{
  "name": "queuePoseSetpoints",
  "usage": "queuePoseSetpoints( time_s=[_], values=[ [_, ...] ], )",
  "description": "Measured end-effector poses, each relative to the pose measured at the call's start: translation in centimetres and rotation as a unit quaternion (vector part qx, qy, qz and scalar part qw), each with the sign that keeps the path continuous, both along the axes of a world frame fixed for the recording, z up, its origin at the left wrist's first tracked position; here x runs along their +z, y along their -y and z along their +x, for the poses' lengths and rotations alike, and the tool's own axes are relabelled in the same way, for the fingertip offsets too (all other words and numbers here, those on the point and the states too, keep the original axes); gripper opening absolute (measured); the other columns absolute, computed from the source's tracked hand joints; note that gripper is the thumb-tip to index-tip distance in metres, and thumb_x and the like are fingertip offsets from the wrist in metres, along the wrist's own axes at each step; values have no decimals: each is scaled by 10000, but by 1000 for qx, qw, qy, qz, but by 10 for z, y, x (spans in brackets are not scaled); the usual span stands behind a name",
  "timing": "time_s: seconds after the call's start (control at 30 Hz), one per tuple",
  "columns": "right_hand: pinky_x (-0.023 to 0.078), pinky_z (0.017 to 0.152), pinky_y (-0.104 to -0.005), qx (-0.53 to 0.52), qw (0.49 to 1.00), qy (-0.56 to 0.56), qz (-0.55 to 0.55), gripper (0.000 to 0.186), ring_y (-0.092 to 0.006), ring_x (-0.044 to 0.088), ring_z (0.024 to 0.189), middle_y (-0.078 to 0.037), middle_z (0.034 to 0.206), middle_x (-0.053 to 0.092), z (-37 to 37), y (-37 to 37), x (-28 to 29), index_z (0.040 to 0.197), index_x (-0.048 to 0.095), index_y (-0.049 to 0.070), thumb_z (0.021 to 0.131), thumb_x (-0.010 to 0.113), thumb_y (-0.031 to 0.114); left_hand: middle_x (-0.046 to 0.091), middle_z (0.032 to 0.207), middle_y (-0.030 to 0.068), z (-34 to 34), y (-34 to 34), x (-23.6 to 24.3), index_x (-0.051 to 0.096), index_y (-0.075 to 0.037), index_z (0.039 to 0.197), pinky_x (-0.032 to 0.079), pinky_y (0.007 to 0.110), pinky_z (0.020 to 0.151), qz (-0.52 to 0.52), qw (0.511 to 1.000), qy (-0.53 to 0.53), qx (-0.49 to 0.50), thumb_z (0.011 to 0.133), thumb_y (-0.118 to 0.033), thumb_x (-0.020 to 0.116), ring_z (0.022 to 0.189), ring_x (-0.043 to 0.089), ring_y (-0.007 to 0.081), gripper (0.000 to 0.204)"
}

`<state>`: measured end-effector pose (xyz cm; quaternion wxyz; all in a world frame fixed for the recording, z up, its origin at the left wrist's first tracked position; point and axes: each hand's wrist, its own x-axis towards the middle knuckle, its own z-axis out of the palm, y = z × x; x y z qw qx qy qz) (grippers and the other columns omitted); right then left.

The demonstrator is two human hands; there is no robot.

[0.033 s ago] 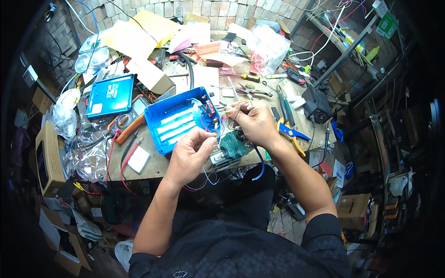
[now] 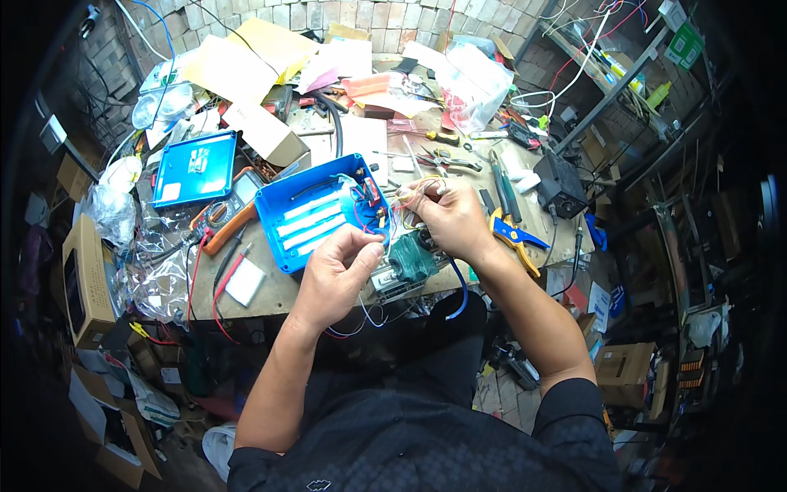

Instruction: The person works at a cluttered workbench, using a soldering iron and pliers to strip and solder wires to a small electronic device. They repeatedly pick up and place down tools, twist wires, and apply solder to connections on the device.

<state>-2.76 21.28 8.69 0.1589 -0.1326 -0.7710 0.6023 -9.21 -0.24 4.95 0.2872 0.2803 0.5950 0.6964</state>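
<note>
The right hand (image 2: 455, 216) has its grip pinched on thin wires (image 2: 416, 193) at three o'clock from the open blue enclosure (image 2: 307, 182) on the counter (image 2: 283, 289). The left hand (image 2: 334, 271) sits at five o'clock, fingertips close together; whether they clamp anything cannot be told. The multimeter (image 2: 231, 207) lies at nine, the blue lid (image 2: 185, 175) at ten.
</note>
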Motion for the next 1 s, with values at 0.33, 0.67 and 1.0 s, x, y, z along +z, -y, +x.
queuePoseSetpoints(
  time_s=[0.33,0.67,1.0],
  values=[
    [564,703,-261,80,988,114,-64,178,-84,676,772,-27,896,745,-8,-21,19,1061,766,12,980,767,171,700,955,4,0,0,3,688,-9,1096,513,245,787,-1,1000,4,5,1039,-161,695,876,616,50,162],
    [634,843,-311,116,954,216,-173,374,-176,775,952,-81,1061,780,-10,-34,47,1179,685,55,881,851,208,722,998,19,2,3,21,724,16,1112,517,261,841,-80,991,-101,33,1023,-145,700,924,635,67,186],
    [602,753,-292,140,955,200,-169,422,-126,719,804,-88,1031,760,-5,-38,46,1252,704,6,866,837,114,744,1000,65,-3,15,42,724,15,1095,535,268,843,-91,989,-106,52,999,-166,737,936,672,98,205]
  ],
)
